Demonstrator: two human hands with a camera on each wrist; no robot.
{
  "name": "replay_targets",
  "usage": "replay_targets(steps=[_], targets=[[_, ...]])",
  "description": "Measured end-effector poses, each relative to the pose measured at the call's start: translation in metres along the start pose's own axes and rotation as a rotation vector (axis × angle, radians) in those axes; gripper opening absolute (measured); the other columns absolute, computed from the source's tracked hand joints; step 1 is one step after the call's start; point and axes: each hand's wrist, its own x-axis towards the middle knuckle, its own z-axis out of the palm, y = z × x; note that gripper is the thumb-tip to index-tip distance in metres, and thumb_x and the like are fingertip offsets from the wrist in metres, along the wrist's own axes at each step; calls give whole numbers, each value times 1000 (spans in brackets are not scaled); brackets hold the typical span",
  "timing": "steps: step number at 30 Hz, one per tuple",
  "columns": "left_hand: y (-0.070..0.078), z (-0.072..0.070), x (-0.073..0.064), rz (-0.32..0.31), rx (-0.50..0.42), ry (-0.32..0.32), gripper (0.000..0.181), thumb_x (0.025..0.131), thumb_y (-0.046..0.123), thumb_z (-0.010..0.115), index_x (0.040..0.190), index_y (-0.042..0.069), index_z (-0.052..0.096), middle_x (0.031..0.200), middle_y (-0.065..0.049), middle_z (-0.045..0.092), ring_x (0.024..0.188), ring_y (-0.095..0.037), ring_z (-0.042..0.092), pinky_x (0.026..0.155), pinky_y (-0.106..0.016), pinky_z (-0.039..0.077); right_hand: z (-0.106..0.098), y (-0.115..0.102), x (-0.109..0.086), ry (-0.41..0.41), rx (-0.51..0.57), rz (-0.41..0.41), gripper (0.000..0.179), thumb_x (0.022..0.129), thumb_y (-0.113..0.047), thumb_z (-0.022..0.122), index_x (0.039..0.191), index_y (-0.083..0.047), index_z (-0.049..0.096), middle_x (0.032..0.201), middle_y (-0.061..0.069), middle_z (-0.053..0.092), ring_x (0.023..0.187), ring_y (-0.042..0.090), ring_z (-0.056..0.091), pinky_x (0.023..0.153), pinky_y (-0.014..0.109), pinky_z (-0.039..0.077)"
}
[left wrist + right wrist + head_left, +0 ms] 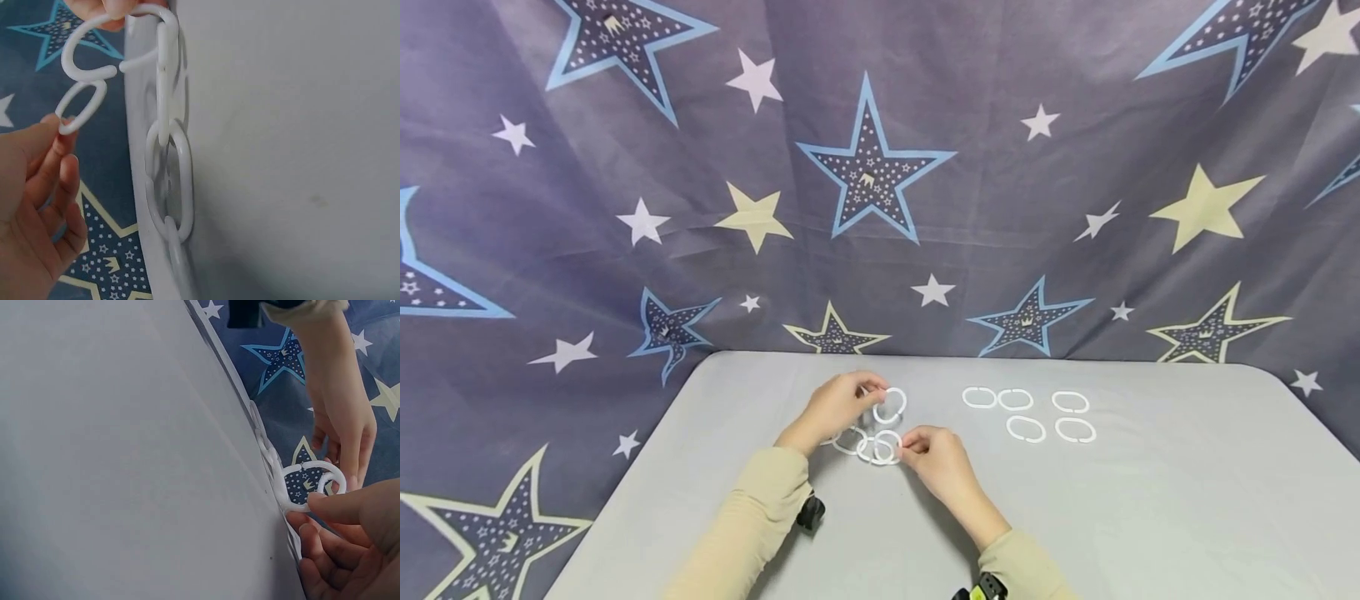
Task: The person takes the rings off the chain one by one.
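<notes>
My left hand [838, 406] pinches one loose white plastic chain link [99, 101] between thumb and fingertips, holding it up over the table. Close by on the right, my right hand [942, 462] grips the end link [70, 53] of a short white chain [186, 187] by its edge. That end link has a small gap in its side, and in the left wrist view the loose link overlaps it right beside the gap. The remaining links of the chain trail leftward on the table, partly behind the left hand and forearm in the head view.
Several loose white links [1071, 393] lie flat in two rough rows on the grey table [1187, 500], right of the hands. A star-patterned cloth [977, 217] hangs behind the table's back edge.
</notes>
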Motion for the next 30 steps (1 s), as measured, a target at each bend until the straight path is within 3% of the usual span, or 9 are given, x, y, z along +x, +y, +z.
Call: replay_targets(steps=[9, 16, 22, 30], targets=[[8, 6, 29, 60, 103, -126, 13, 93, 22, 70, 106, 19, 74, 89, 10, 68, 79, -6, 60, 77, -31, 48, 1, 2, 1, 2, -7, -2, 9, 79, 1, 78, 77, -2, 70, 69, 4, 69, 63, 10, 59, 59, 23, 47], [11, 11, 52, 84, 92, -242, 14, 93, 17, 70, 105, 13, 76, 90, 5, 72, 71, -6, 60, 71, -26, 48, 1, 1, 0, 9, -10, 2, 9, 79, 1, 77, 77, -3, 69, 68, 2, 68, 61, 7, 57, 58, 23, 46], [16, 13, 75, 71, 153, -300, 12, 91, 15, 71, 102, 14, 76, 92, 5, 72, 79, -6, 62, 75, -25, 49, 1, 2, 1, 10, -8, 11, 9, 79, 1, 77, 76, -3, 70, 67, 1, 67, 61, 7, 56, 58, 22, 45], [36, 19, 95, 30, 280, -375, 8, 90, 19, 74, 98, 18, 77, 87, 10, 72, 78, -3, 62, 78, -26, 47, 1, 2, -1, 5, 9, 11, 8, 79, 0, 76, 77, -3, 70, 67, 1, 67, 60, 6, 56, 59, 22, 46]])
